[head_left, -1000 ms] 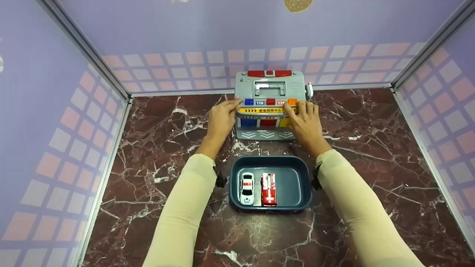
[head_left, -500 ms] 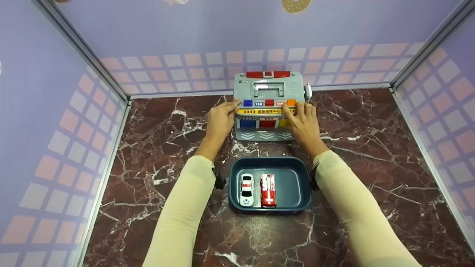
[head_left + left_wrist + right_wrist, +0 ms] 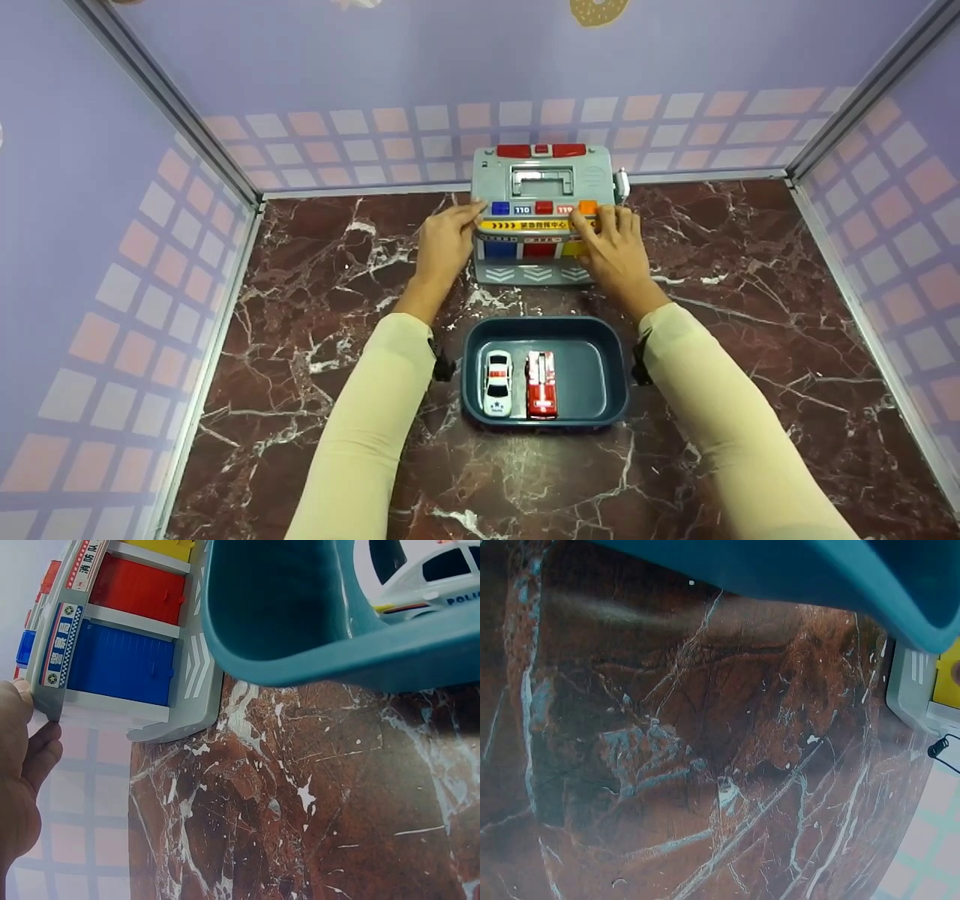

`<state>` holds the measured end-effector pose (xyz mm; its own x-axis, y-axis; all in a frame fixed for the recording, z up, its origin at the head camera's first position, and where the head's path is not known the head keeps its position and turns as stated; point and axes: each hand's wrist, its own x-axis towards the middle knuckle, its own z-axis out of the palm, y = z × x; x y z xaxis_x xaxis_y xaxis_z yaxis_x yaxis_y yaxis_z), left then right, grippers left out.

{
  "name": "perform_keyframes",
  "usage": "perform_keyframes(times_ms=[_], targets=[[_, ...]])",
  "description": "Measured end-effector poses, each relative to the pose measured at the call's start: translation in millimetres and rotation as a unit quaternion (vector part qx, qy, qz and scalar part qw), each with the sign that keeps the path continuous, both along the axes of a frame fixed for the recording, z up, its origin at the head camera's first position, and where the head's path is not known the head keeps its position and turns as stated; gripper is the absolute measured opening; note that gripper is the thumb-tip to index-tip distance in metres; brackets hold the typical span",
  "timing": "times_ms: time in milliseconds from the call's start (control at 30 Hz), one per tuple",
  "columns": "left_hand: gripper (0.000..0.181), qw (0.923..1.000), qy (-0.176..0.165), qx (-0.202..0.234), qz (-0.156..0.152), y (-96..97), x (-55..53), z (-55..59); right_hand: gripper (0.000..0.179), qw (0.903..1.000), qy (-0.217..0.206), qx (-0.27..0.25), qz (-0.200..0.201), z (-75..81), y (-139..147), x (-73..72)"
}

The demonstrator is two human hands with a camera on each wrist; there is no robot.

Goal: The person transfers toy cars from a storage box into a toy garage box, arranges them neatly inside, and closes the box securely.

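A grey toy garage [image 3: 534,225] with blue, red and yellow doors stands against the back wall. At its left front corner my left hand [image 3: 444,244] pinches the edge of the roof. Thumb and fingers lie on either side of that edge in the left wrist view, close to the blue door [image 3: 124,660]. My right hand [image 3: 619,247] holds the roof's right front end, fingers bent over it beside the orange button [image 3: 588,206]. The right wrist view catches only a bit of fingertip at the yellow door [image 3: 934,682].
In front of the garage sits a dark teal tub [image 3: 546,424], between my forearms. It holds a white toy police car [image 3: 498,384] and a red toy fire engine [image 3: 541,386]. A white handset [image 3: 622,184] hangs on the garage's right side. Purple panels [image 3: 525,60] enclose the marbled tabletop [image 3: 322,420].
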<state>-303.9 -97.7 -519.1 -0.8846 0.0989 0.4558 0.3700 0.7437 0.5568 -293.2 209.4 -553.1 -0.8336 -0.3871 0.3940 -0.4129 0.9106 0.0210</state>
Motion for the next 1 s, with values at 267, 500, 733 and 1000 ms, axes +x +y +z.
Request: perform_keyframes(times_ms=[267, 500, 733, 1000], targets=[[0.024, 0.9999, -0.011, 0.006, 0.003, -0.6, -0.3, -0.4, 0.09, 0.9978, -0.058, -0.03, 0.015, 7.0, 3.6, 8.0], [0.024, 0.9999, -0.015, -0.001, 0.006, -0.7, -0.9, 0.8, 0.099, 0.9938, -0.096, -0.038, 0.042, 20.7, 10.9, 13.8], [0.024, 0.9998, -0.017, -0.001, 0.005, 0.1, -1.0, 2.2, 0.099, 0.993, -0.103, -0.034, 0.046, 34.5, 14.3, 18.4], [0.024, 0.9999, -0.014, 0.0, 0.004, -0.2, 0.1, 2.8, 0.09, 0.9919, -0.082, -0.038, 0.089, 50.3, 11.9, 20.0]])
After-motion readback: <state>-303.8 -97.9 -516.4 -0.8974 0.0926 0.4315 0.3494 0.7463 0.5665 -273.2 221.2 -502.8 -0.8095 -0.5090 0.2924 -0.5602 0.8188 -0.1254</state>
